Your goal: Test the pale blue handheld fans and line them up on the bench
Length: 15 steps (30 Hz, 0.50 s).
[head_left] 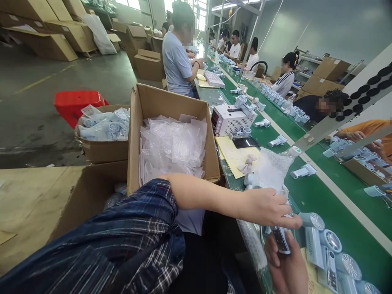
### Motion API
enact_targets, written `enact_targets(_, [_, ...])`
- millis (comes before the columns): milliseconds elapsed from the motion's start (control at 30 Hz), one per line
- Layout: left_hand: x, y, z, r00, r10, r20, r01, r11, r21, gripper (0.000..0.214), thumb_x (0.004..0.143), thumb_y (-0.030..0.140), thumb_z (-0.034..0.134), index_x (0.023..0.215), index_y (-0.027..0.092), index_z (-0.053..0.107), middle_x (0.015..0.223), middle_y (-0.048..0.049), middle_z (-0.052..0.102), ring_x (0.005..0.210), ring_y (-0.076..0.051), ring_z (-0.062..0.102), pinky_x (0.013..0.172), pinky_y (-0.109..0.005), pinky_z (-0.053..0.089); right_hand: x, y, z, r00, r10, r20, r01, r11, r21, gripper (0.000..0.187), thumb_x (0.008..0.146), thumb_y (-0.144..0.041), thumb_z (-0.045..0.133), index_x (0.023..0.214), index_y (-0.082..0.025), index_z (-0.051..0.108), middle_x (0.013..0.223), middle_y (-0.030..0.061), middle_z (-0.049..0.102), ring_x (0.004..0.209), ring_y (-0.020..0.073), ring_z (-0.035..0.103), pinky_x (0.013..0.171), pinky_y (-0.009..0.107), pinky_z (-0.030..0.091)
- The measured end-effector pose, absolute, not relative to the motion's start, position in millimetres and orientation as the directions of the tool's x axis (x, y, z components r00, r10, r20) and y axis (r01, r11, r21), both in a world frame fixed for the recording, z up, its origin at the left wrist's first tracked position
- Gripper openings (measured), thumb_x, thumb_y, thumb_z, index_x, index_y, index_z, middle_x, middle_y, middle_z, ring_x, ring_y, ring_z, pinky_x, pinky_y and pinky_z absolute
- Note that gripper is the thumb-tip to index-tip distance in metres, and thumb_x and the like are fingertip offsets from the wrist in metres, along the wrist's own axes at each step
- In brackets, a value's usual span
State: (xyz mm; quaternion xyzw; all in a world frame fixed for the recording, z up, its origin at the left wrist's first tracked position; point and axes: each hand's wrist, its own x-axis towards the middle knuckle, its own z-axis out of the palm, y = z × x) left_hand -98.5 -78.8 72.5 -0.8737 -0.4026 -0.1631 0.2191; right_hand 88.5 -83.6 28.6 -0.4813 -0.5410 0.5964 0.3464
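Note:
My left hand (269, 208) reaches across to the edge of the green conveyor belt (321, 196), fingers pressed on a clear bubble-wrap bag (271, 169) and a small light-blue handheld fan (280, 237). Below it, my right hand (286, 265) grips the fan's dark handle from underneath. Several more light-blue fans (327, 245) lie in a row just right of my hands. My plaid sleeve fills the lower left.
An open cardboard box of bubble-wrap bags (171, 143) stands left of the belt, another box of bagged fans (104, 126) beside it. A white power supply (228, 118) and yellow paper (234, 155) lie ahead. Other people work along both sides of the belt.

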Motion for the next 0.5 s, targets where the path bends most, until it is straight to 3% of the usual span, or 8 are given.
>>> enact_targets(33, [-99.6,-80.2,75.8,0.612,0.644,0.459,0.784,-0.568,-0.25,0.037,0.1,0.007,0.038,0.126,0.02,0.062,0.081,-0.0037,0.058,0.068,-0.014,0.051,0.054,-0.028,0.026,87.1,-85.4,30.8,-0.278,0.944,-0.175,0.11,-0.15,-0.983,0.046,0.085,-0.068,0.055,0.072,-0.025,0.046,0.051,-0.0065,0.041,0.039,0.0104,0.027,0.038,0.026,0.029])
enact_targets(167, [-114.9,-80.7,83.8,0.591,0.676,0.441,0.805,-0.531,-0.265,0.037,0.1,0.008,0.035,0.125,0.019,0.06,0.084,-0.0055,0.061,0.069,-0.016,0.051,0.051,-0.031,0.024,96.8,-83.2,37.5,-0.023,1.0,0.015,0.295,0.021,-0.955,0.041,0.077,-0.057,0.074,0.091,-0.02,0.065,0.068,0.0012,0.061,0.056,0.0152,0.049,0.047,0.025,0.035])
enact_targets(267, [-131.1,-77.6,85.9,0.646,0.587,0.488,0.759,-0.561,-0.33,0.034,0.1,0.008,0.036,0.123,0.018,0.059,0.085,-0.0052,0.063,0.07,-0.016,0.052,0.055,-0.032,0.031,103.3,-78.5,44.7,0.078,0.997,0.016,0.227,-0.002,-0.974,0.04,0.072,-0.055,0.078,0.084,-0.019,0.064,0.063,-0.0005,0.058,0.053,0.0138,0.049,0.046,0.024,0.034])
enact_targets(400, [-136.9,-78.4,81.3,0.632,0.486,0.604,0.759,-0.545,-0.355,0.03,0.099,0.008,0.04,0.123,0.016,0.057,0.083,-0.0042,0.063,0.07,-0.018,0.053,0.06,-0.034,0.035,88.2,-79.2,49.8,-0.142,0.981,-0.129,-0.161,-0.152,-0.975,0.046,0.076,-0.06,0.069,0.066,-0.022,0.046,0.051,-0.0074,0.043,0.04,0.0065,0.028,0.04,0.021,0.023])
enact_targets(467, [-129.3,-84.0,75.8,0.625,0.456,0.633,0.75,-0.577,-0.325,0.029,0.1,0.009,0.041,0.125,0.015,0.055,0.082,-0.0036,0.062,0.069,-0.018,0.053,0.059,-0.033,0.036,75.9,-82.8,47.6,-0.193,0.975,-0.11,-0.167,-0.143,-0.976,0.047,0.082,-0.065,0.06,0.067,-0.024,0.043,0.05,-0.0088,0.039,0.04,0.0066,0.024,0.04,0.022,0.022])
enact_targets(500, [-123.8,-87.7,72.8,0.626,0.45,0.637,0.737,-0.608,-0.294,0.029,0.1,0.009,0.041,0.126,0.016,0.053,0.081,-0.0032,0.061,0.068,-0.018,0.053,0.059,-0.033,0.036,71.1,-85.3,46.2,-0.191,0.98,-0.062,-0.083,-0.079,-0.993,0.046,0.084,-0.066,0.057,0.069,-0.024,0.046,0.05,-0.0086,0.039,0.041,0.0075,0.025,0.041,0.023,0.024])
